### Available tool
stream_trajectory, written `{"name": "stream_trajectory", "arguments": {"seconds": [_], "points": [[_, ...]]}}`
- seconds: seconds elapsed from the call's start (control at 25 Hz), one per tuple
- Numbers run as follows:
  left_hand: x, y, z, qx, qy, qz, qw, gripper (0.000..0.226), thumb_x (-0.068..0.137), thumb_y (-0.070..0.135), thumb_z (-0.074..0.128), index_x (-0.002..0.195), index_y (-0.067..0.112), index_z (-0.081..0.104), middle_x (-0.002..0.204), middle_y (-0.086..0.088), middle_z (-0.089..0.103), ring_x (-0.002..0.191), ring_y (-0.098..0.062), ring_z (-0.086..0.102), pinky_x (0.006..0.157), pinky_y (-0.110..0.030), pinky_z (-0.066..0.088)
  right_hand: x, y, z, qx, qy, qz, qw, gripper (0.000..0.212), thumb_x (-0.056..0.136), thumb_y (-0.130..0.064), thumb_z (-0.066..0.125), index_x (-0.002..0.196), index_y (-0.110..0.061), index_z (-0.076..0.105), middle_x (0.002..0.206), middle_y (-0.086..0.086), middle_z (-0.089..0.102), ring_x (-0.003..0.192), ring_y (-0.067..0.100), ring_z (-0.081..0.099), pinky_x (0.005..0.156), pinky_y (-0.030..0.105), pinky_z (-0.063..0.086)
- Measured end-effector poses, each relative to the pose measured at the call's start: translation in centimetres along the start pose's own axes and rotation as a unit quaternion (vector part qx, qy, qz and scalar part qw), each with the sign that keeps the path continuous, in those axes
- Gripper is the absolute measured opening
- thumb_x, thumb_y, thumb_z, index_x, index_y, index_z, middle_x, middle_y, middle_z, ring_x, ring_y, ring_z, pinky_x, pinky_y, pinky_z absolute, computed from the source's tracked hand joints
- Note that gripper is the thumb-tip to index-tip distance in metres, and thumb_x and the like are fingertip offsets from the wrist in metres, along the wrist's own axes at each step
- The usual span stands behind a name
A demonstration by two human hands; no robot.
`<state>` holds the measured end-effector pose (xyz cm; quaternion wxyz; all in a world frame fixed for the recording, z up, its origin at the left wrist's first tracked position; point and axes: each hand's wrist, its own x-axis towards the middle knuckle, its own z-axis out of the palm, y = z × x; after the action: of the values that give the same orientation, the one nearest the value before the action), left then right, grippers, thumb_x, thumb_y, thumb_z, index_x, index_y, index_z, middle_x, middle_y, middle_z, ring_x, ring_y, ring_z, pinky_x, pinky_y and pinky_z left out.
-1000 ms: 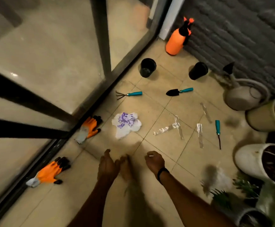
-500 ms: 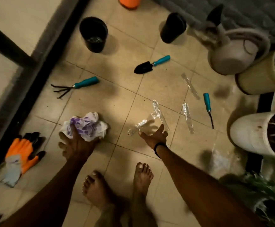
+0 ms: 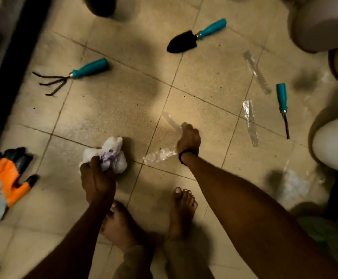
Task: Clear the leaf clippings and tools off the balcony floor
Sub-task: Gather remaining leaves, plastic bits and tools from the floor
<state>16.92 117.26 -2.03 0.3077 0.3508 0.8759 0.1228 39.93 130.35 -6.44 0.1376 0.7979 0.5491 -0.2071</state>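
Now left hand grips wad; right hand grips strip, long axis pointing up-left. Half a second earlier the right hand was open and the wad lay on the floor.

Beige tiled floor, pretty messy: hand rake at 10 o'clock, trowel at 12, clear plastic strips and teal-handled weeder around 2, orange glove at 9.

Bare tiles are lying open across the middle of the frame, between the hand rake at upper left and the trowel at top centre. Pale pots are crowding the right edge, perhaps with a plant below, too blurred to tell. A dark door frame is closing off the left edge.
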Motion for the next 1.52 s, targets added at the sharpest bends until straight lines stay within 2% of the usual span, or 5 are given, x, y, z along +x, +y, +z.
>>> {"name": "stream_trajectory", "arguments": {"seconds": [0.24,0.44,0.68,1.12,1.52], "points": [[-7.0,-0.1,-8.6,-0.075,0.077,-0.053,0.993,0.05,0.083,0.037,0.044,0.116,0.004,0.061,0.107,-0.026,0.056,0.101,-0.042,0.052,0.08,-0.044,0.045,-9.8,-3.0,-5.5,0.125,-0.171,-0.024,0.977,0.021,0.089,-0.002,0.057,0.102,-0.007,0.073,0.11,0.01,0.07,0.109,0.029,0.062,0.095,0.036,0.052],[-13.2,0.1,-17.6,-0.139,0.162,-0.159,0.964,0.037,0.086,0.026,0.054,0.111,0.001,0.064,0.1,-0.026,0.059,0.099,-0.044,0.055,0.08,-0.043,0.044,-19.4,-7.8,-13.9,0.228,-0.272,-0.012,0.935,0.024,0.077,0.003,0.072,0.07,-0.019,0.067,0.086,0.006,0.072,0.083,0.025,0.071,0.077,0.042,0.061],[-24.6,-5.8,-26.8,-0.275,0.328,-0.325,0.843,0.033,0.084,0.022,0.052,0.106,0.004,0.067,0.092,-0.02,0.06,0.089,-0.038,0.056,0.073,-0.037,0.037,-36.7,-14.4,-17.9,0.201,-0.315,-0.139,0.917,0.015,0.076,0.007,0.072,0.076,-0.008,0.071,0.084,0.011,0.072,0.073,0.024,0.069,0.069,0.034,0.06],[-58.8,-34.2,-28.7,-0.345,0.448,-0.58,0.586,0.016,0.092,0.01,0.059,0.102,0.002,0.068,0.097,-0.022,0.065,0.093,-0.04,0.059,0.071,-0.029,0.033,-74.9,-9.5,-2.9,0.06,-0.404,-0.273,0.871,0.025,0.076,0.014,0.07,0.066,-0.008,0.064,0.072,0.014,0.066,0.071,0.03,0.062,0.076,0.046,0.058],[-80.8,-59.7,-34.0,-0.333,0.521,-0.639,0.458,0.027,0.091,0.014,0.067,0.116,0.003,0.066,0.114,-0.021,0.065,0.106,-0.037,0.059,0.083,-0.031,0.04,-110.7,-5.3,15.7,-0.062,-0.491,-0.341,0.799,0.02,0.075,0.013,0.069,0.077,-0.008,0.07,0.077,0.015,0.07,0.074,0.029,0.067,0.081,0.047,0.059]]}}
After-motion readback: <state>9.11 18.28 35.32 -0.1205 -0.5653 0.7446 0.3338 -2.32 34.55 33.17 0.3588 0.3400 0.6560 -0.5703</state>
